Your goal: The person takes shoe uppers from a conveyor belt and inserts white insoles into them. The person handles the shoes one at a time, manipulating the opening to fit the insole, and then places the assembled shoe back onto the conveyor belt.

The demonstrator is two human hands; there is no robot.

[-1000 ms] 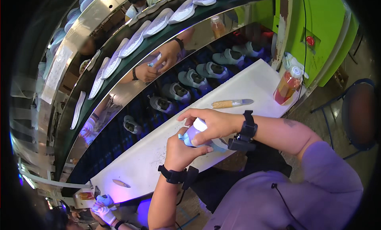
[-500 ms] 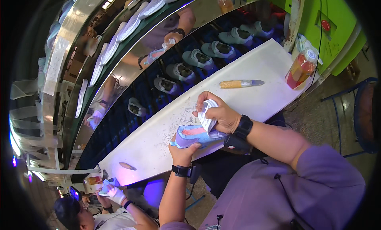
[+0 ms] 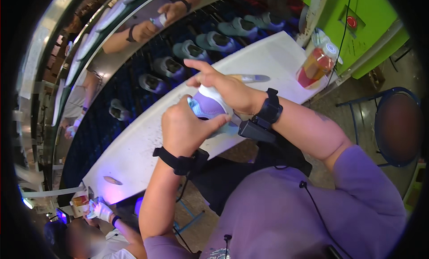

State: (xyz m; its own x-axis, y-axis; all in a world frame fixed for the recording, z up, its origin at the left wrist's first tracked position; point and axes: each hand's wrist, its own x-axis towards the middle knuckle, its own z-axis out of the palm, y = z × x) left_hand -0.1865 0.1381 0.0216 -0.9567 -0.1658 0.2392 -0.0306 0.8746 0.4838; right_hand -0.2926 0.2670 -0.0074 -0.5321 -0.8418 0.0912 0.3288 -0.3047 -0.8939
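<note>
A purple and light-blue shoe [image 3: 208,104] is up above the bench, tilted, with its white sole [image 3: 209,91] against it. My left hand [image 3: 178,127] grips the shoe, its thumb laid across the side. From the right, my right hand [image 3: 234,91] is pressed over the white sole, its index finger stretched out past the edge. Much of the shoe is hidden behind both hands. Just beyond my right hand, a knife-like tool [image 3: 254,78] with a tan handle lies on the white bench [image 3: 134,143], partly covered by that hand.
Grey shoes [image 3: 190,51] stand along a dark conveyor beyond the bench. A bottle of red drink [image 3: 317,64] is at the bench's right end, near a green machine [image 3: 373,31]. A small blade [image 3: 112,180] lies at left. A gloved co-worker [image 3: 105,212] is at lower left; a stool [image 3: 397,125] at right.
The shoe has been turned and raised, its pink inside now out of sight. My right hand has gone from pinching the sole to pressing over it. The whole view has shifted.
</note>
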